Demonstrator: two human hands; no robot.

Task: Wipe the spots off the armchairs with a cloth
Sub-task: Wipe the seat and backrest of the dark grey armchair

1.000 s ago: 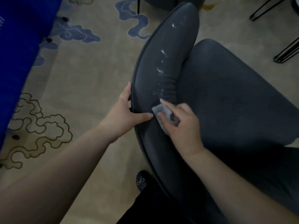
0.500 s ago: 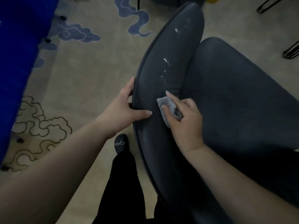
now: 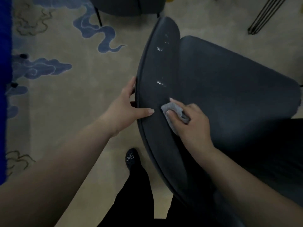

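Head view: left hand (image 3: pixel 126 105) clamps armchair (image 3: pixel 229 95) backrest rim, thumb over top, steadying it. Right hand (image 3: pixel 191 123) pinches grey cloth (image 3: pixel 173 110) flat on the backrest, just near of white spots (image 3: pixel 161 83) farther up.

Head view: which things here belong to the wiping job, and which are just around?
In the job:
- dark grey upholstered armchair
- white spots
- grey cloth
- right hand
- left hand

Just around:
- beige carpet with blue clouds
- second dark chair
- black metal legs
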